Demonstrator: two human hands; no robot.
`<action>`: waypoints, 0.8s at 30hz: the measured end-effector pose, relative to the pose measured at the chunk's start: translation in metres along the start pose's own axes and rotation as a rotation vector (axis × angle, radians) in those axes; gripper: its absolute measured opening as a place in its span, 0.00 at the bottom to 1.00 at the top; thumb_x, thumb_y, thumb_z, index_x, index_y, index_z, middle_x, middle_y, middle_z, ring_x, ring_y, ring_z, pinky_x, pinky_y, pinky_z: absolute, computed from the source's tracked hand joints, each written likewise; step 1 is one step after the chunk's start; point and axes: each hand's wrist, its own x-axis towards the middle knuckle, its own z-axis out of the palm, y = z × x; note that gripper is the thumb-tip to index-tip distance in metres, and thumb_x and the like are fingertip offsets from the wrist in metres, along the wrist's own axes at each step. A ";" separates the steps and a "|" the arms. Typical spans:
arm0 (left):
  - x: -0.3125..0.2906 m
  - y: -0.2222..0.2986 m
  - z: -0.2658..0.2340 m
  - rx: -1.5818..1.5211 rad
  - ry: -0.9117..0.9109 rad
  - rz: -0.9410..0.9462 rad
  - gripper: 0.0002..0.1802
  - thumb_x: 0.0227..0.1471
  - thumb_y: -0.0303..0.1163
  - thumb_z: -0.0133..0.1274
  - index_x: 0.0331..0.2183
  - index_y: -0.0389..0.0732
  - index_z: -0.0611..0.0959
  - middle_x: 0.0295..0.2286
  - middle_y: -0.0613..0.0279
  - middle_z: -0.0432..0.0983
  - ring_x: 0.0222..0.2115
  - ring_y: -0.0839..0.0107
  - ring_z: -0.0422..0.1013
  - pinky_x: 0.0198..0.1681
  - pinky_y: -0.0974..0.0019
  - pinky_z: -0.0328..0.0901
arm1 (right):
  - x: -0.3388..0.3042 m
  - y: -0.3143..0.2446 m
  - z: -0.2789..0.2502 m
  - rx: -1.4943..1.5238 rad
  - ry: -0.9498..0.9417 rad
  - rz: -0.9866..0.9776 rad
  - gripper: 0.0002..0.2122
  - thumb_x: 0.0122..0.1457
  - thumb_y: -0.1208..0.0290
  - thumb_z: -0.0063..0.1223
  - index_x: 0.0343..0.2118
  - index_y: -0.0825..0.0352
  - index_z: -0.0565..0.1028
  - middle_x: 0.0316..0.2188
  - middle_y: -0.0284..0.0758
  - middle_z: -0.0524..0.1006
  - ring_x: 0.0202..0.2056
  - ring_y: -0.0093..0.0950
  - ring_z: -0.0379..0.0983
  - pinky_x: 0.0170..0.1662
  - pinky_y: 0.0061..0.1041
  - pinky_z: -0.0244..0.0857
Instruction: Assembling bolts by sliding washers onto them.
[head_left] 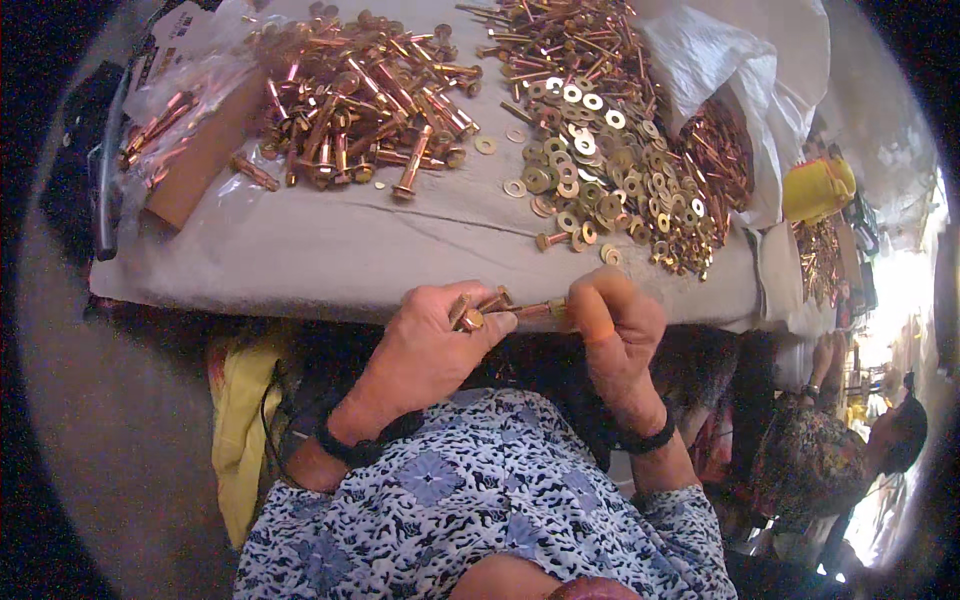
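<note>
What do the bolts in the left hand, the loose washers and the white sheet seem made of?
Bolts in the left hand: metal, probably plated steel, with a coppery-gold shine.
Washers: metal too, duller yellow-gold, some glinting white; likely plated, though brass is possible.
White sheet: probably plastic or woven fabric, judging by its soft creases and slight sheen.

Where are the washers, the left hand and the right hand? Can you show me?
Washers (600,180): head view, middle of the pile.
Left hand (425,335): head view, back of the hand.
Right hand (624,335): head view, middle of the hand.
</note>
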 end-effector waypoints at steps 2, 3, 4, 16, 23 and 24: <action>0.001 0.003 -0.004 -0.057 -0.013 -0.049 0.09 0.46 0.32 0.51 0.29 0.35 0.77 0.13 0.70 0.60 0.16 0.83 0.55 0.18 0.72 0.53 | 0.010 -0.009 0.011 0.025 0.080 -0.148 0.07 0.53 0.73 0.45 0.21 0.69 0.70 0.19 0.29 0.69 0.21 0.18 0.63 0.25 0.17 0.58; 0.001 0.004 -0.005 -0.085 -0.019 -0.073 0.09 0.46 0.32 0.51 0.29 0.35 0.77 0.13 0.70 0.60 0.16 0.83 0.55 0.18 0.72 0.53 | 0.012 -0.009 0.011 0.029 0.051 -0.169 0.07 0.53 0.73 0.45 0.21 0.69 0.70 0.19 0.29 0.68 0.21 0.18 0.63 0.25 0.17 0.57; 0.000 0.005 -0.007 -0.092 -0.025 -0.065 0.10 0.46 0.32 0.51 0.29 0.35 0.77 0.13 0.70 0.60 0.16 0.83 0.55 0.18 0.73 0.53 | 0.015 -0.011 0.011 0.032 0.020 -0.193 0.08 0.53 0.73 0.45 0.20 0.69 0.69 0.18 0.29 0.68 0.21 0.18 0.63 0.25 0.17 0.57; 0.011 0.042 -0.059 0.013 0.453 0.248 0.11 0.46 0.32 0.52 0.32 0.35 0.78 0.18 0.66 0.70 0.20 0.81 0.64 0.23 0.73 0.60 | 0.110 -0.008 0.014 -0.711 -0.088 -0.540 0.07 0.48 0.69 0.50 0.29 0.64 0.70 0.26 0.36 0.70 0.33 0.34 0.65 0.35 0.32 0.57; 0.063 0.052 -0.125 0.304 0.897 0.354 0.14 0.45 0.34 0.52 0.33 0.33 0.78 0.18 0.65 0.71 0.16 0.80 0.65 0.19 0.74 0.59 | 0.140 0.005 0.030 -1.001 -0.329 -0.484 0.10 0.49 0.66 0.49 0.34 0.63 0.70 0.33 0.35 0.71 0.44 0.33 0.62 0.46 0.36 0.53; 0.058 0.052 -0.125 0.176 0.823 0.276 0.14 0.45 0.34 0.52 0.33 0.34 0.78 0.16 0.66 0.70 0.14 0.81 0.63 0.16 0.75 0.57 | 0.141 0.007 0.030 -0.998 -0.330 -0.507 0.09 0.49 0.66 0.49 0.32 0.63 0.71 0.32 0.35 0.71 0.44 0.33 0.62 0.46 0.36 0.54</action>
